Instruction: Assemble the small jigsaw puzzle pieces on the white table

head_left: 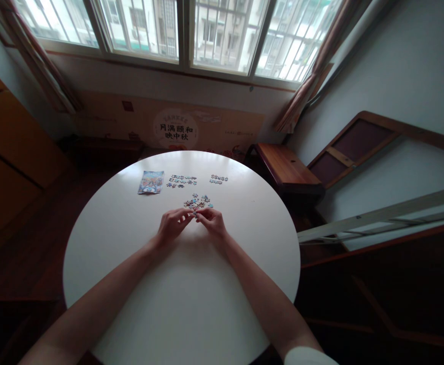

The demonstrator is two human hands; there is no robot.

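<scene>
My left hand (174, 223) and my right hand (212, 221) meet over the white round table (184, 304). Between their fingertips is a small jigsaw puzzle piece (195, 214), pinched from both sides; its picture is too small to make out. Just beyond my fingers lies a loose pile of jigsaw pieces (199, 202), some of them partly hidden by the hands. Farther back, jigsaw pieces in rows (182, 180) lie on the left, and a smaller group in two rows (218, 179) lies to the right.
A colourful printed picture sheet or packet (151, 182) lies flat at the table's back left. Past the right edge stands a wooden bench (288, 165). A long printed banner (214, 121) runs along the wall under the barred windows (222, 35).
</scene>
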